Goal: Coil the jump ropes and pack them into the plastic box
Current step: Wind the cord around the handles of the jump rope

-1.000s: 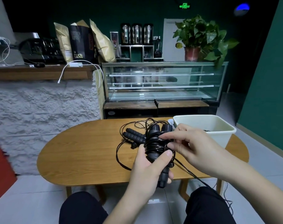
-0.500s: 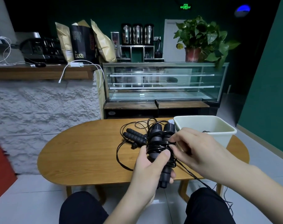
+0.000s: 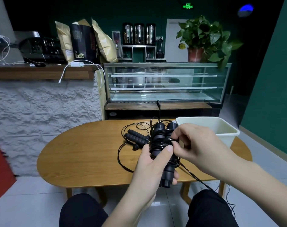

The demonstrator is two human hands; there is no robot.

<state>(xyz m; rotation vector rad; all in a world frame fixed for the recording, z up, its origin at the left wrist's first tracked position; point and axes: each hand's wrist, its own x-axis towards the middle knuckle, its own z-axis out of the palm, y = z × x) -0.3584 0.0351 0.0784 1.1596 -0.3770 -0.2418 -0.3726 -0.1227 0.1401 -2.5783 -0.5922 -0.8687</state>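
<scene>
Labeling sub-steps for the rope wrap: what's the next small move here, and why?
Probably one more turn of cord around the handles. The left hand grips the paired handles, thumb pressing the wraps; the right hand pinches the cord, and a length trails off the table toward the floor, so it isn't ready for the box.

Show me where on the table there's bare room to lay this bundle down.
The left half of the wooden table is bare, from its rounded left end up to the loose jump rope. A narrower bare strip runs along the near edge. It is crowded to the right: loose cord loops, then the plastic box, with the left hand and right hand working in front.
</scene>
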